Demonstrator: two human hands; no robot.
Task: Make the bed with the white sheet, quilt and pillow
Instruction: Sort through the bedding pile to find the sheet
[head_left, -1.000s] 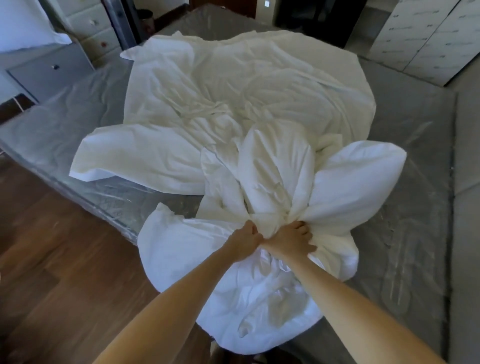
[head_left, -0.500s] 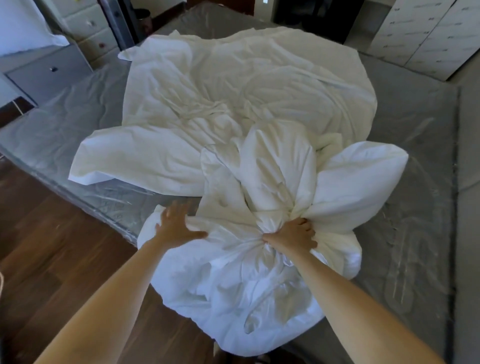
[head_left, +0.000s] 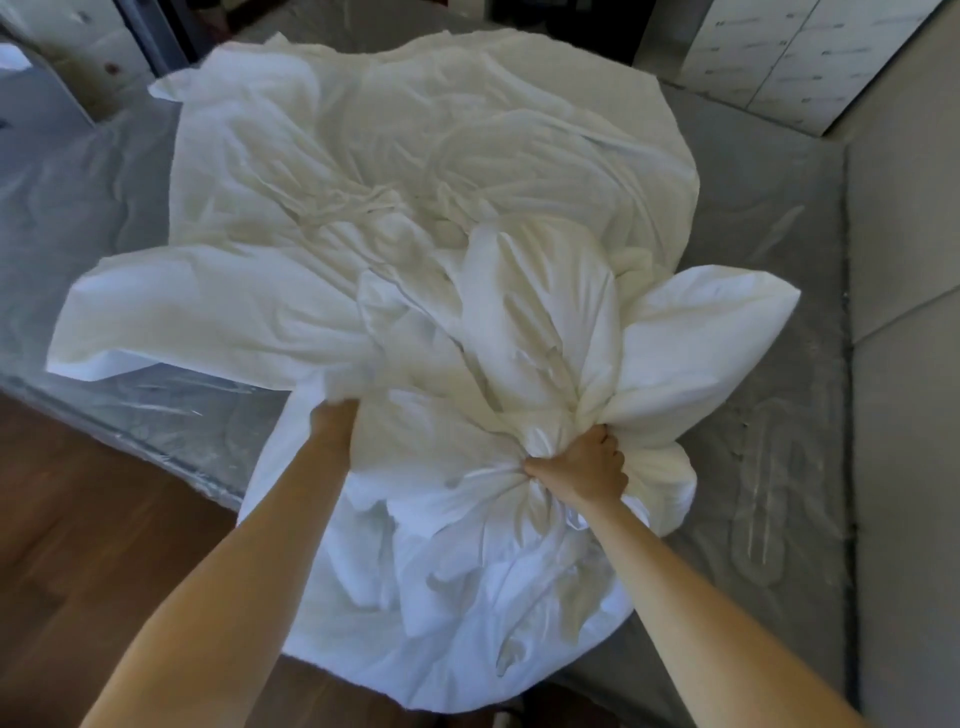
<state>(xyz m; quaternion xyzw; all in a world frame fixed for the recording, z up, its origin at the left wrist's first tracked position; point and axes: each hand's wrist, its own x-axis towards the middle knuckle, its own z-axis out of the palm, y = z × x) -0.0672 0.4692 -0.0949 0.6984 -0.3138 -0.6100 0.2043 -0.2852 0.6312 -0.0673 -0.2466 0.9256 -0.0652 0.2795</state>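
Note:
A thin white sheet (head_left: 457, 156) lies crumpled across the middle of the plastic-wrapped grey mattress (head_left: 779, 249). In front of it a puffy white quilt (head_left: 467, 582) is bunched up and hangs over the near edge of the bed. My right hand (head_left: 582, 467) grips a gathered knot of the quilt, from which fat folds fan out to the right (head_left: 701, 338). My left hand (head_left: 335, 418) reaches into the fabric at the quilt's left edge, its fingers hidden under the cloth. I cannot make out a pillow for certain.
Wooden floor (head_left: 93, 545) lies left of the bed. Grey drawers (head_left: 47, 104) stand at the far left, and white cabinets (head_left: 779, 57) at the far right. A padded grey bed side (head_left: 909, 364) runs along the right.
My left hand left the knot beside my right hand, moved left and forward, and slid into the quilt's left edge. The right hand kept its grip. The view moved closer.

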